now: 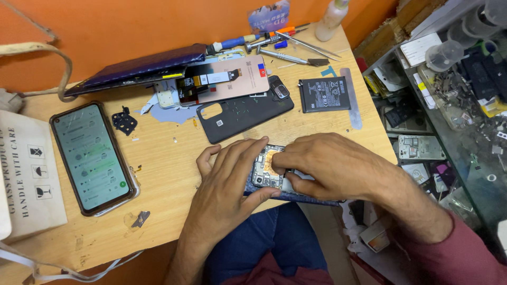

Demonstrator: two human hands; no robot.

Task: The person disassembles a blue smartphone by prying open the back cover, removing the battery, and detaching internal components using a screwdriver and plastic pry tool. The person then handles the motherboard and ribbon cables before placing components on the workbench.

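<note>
Head view: opened phone point(270, 168) at the near edge of the wooden table point(169, 169), back removed, circuit board and a copper-coloured patch showing, lower part hidden under the hands. Left hand point(232, 179) laid over the left side of it, fingers spread flat on top, thumb tucked under the near edge, holding the phone steady. Right hand point(327, 166) over the right side, fingertips bunched and pressed down on the board near the copper patch; whether anything small is pinched between them, impossible to tell. Both hands touching the phone, close together, nearly meeting above it.

Just beyond the hands, a black back cover point(243, 113) lying flat, with a camera cut-out. Partly over its far edge, a pinkish display panel point(227, 79) with flat cables. Right of that, a black battery point(324, 94), next to a grey strip. Further back, against the orange wall point(132, 26), a dark folded case point(142, 66), a blue-handled screwdriver point(232, 42), tweezers point(306, 46) and other metal tools, plus a white bottle point(331, 18).

Well to the left, a second phone point(91, 157) with lit screen in a clear case, face up. Near it, a small black camera frame point(124, 122). At the left edge, a beige cloth bag point(26, 179) with printed symbols. On the right, beyond the table, glass shelves point(449, 105) cluttered with phone parts. Below the table, blue trousers point(280, 237).
</note>
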